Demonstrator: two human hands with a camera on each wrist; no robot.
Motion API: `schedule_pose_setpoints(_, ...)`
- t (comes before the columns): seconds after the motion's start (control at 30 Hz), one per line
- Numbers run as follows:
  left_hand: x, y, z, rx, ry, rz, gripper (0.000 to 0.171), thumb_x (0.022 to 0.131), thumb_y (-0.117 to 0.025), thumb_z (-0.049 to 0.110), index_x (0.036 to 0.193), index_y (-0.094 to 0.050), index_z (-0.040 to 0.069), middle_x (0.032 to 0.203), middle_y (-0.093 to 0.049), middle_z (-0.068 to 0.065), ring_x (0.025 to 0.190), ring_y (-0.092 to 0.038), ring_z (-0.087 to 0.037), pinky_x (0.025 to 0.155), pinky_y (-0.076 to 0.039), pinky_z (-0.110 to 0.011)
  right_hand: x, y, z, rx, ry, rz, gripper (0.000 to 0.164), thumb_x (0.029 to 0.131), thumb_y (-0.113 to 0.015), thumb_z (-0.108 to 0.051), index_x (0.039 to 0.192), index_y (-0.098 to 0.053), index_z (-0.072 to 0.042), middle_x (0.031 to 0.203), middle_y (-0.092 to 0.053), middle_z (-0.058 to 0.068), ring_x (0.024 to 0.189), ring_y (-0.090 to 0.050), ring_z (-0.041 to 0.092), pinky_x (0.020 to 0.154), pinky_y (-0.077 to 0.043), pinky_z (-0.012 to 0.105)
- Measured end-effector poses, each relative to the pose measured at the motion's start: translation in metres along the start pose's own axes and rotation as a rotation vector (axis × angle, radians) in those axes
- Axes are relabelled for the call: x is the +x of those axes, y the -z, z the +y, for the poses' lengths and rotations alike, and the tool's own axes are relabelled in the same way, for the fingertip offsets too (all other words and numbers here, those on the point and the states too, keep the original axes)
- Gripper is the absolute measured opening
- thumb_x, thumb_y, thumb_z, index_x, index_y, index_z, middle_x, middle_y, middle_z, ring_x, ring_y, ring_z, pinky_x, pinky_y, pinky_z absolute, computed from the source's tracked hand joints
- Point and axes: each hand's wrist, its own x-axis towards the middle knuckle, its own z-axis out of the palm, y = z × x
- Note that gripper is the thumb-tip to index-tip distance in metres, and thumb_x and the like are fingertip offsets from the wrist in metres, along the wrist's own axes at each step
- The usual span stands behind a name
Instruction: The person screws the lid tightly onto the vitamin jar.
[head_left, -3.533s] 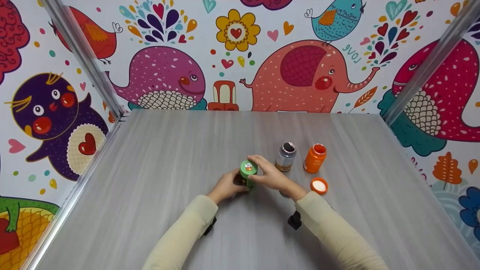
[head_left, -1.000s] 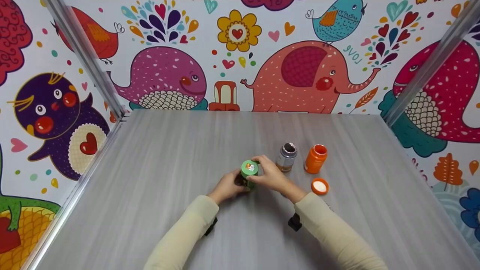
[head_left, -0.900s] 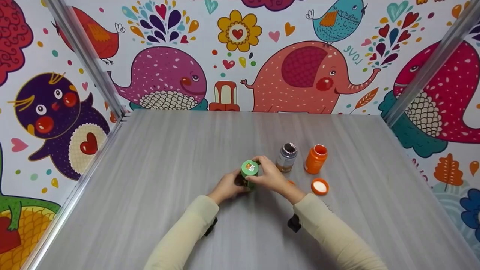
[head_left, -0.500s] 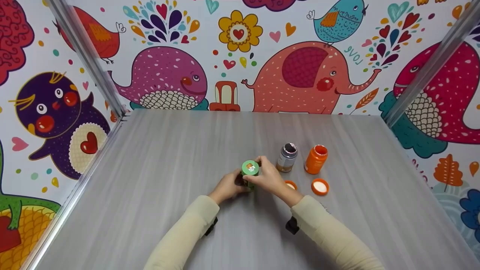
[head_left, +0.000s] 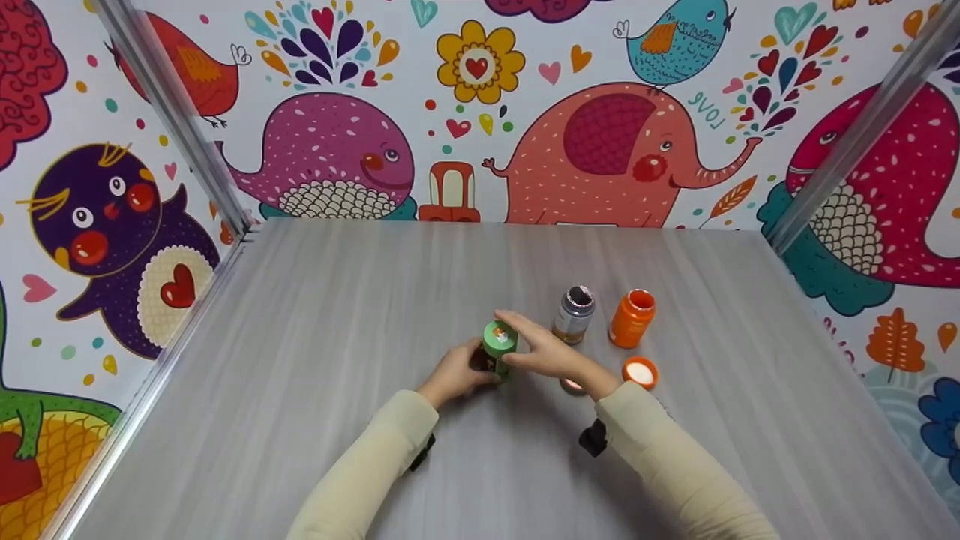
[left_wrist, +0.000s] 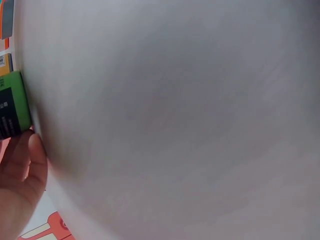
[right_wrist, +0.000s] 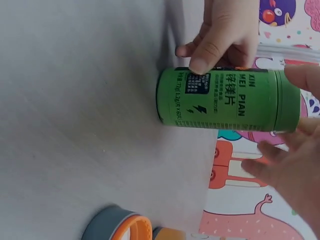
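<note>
In the head view a green supplement bottle (head_left: 499, 352) stands upright near the middle of the table. My left hand (head_left: 456, 371) grips its lower body, the thumb lying across the label in the right wrist view. Around the green lid (right_wrist: 288, 100) are the thumb and fingers of my right hand (head_left: 546, 352), on opposite sides of it, the other fingers spread past it. The lid sits on the bottle. In the left wrist view, the bottle's lower part (left_wrist: 22, 102) and my left fingers show at the left edge.
Right of the hands stand an uncapped grey bottle (head_left: 574, 316) and an uncapped orange bottle (head_left: 631, 321). An orange lid (head_left: 639, 372) lies upturned before them. A grey lid with an orange inner rim (right_wrist: 107, 224) is partly hidden by my right forearm in the head view.
My right hand has turned back around the lid since half a second ago, its fingers reaching farther left over the far side. The left hand and bottle stay almost in place.
</note>
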Motion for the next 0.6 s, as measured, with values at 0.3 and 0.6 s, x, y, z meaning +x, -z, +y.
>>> schedule_pose_setpoints(0.3, -0.002, 0.001, 0.001, -0.020, -0.014, -0.004, 0.056, 0.080, -0.071, 0.016, 0.129, -0.047, 0.002, 0.122, -0.056, -0.015, 0.110, -0.054, -0.027, 0.093, -0.044, -0.040, 0.003, 0.002, 0.013, -0.008, 0.074, -0.034, 0.057, 0.088, -0.055, -0.001, 0.139, -0.031, 0.004, 0.143, -0.032, 0.022, 0.131, -0.030, 0.035, 0.105, -0.028, 0.049)
schedule_pose_setpoints(0.6, -0.003, 0.002, 0.001, -0.021, -0.028, 0.002, 0.055, 0.079, -0.072, 0.018, 0.127, -0.048, 0.002, 0.121, -0.056, -0.015, 0.110, -0.055, -0.027, 0.092, -0.044, -0.040, 0.004, 0.000, 0.012, -0.062, 0.058, 0.018, 0.057, 0.087, -0.061, -0.007, 0.136, -0.035, 0.006, 0.136, -0.040, 0.022, 0.123, -0.041, 0.033, 0.098, -0.036, 0.047)
